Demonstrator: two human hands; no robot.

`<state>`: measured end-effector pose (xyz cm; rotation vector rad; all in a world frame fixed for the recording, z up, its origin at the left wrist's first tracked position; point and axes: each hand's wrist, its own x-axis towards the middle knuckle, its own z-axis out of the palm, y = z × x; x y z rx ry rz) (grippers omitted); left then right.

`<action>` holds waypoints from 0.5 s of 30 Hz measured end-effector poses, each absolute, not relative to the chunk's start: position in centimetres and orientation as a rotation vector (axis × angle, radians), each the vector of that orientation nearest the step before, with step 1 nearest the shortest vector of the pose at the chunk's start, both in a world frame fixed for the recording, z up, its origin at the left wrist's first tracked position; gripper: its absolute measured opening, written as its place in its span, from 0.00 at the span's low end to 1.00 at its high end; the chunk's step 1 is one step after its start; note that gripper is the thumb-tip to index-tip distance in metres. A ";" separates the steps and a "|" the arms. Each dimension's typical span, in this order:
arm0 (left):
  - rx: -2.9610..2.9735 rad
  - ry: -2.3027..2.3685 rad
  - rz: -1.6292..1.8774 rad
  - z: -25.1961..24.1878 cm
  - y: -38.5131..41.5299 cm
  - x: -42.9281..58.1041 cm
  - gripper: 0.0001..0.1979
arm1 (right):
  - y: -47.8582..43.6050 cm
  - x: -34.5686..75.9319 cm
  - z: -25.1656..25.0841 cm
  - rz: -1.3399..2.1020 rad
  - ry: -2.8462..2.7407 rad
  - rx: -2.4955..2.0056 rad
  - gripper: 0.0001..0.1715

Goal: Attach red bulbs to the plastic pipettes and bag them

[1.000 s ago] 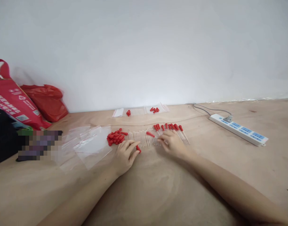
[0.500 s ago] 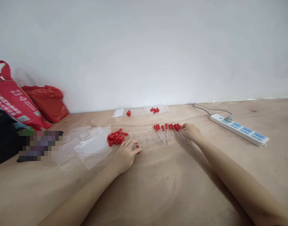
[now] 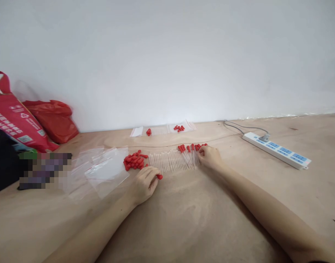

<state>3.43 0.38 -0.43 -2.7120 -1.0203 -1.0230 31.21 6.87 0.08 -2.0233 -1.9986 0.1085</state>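
Observation:
A row of clear thin tubes [image 3: 173,160] lies on the wooden surface, several at the right end capped with red bulbs [image 3: 189,147]. A heap of loose red caps [image 3: 133,160] sits to the left of the row. My left hand [image 3: 144,183] rests at the row's left end, fingers curled, pinching one red cap [image 3: 159,176]. My right hand [image 3: 210,157] lies against the row's right end, fingers curled on the capped tubes, pressing them leftward.
Clear plastic bags [image 3: 101,168] lie left of the caps. Two more small bags with red caps [image 3: 179,128] lie by the wall. A white power strip [image 3: 277,154] is at the right. Red bags [image 3: 33,118] stand at the far left.
My right hand went from the row's middle out to its right end, then slid left, bunching the tubes closer together. My left hand stayed at the left end with the red cap.

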 end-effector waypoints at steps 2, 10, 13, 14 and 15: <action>-2.712 -1.024 -1.020 -0.6 0.2 3.5 0.06 | 6.7 30.5 -0.1 0.115 -2.018 -2.026 0.12; -2.735 -0.919 -0.926 -1.4 0.4 3.4 0.18 | 6.6 29.9 0.0 0.115 -2.045 -2.180 0.14; -2.738 -0.919 -0.931 -1.3 0.3 3.6 0.14 | 6.6 29.6 0.1 0.111 -2.055 -2.247 0.13; -2.737 -0.930 -0.953 -1.3 0.2 3.6 0.13 | 6.6 29.5 0.1 0.104 -2.059 -2.255 0.14; -2.735 -0.946 -0.974 -1.2 0.2 3.7 0.12 | 6.6 29.3 0.1 0.092 -2.063 -2.255 0.14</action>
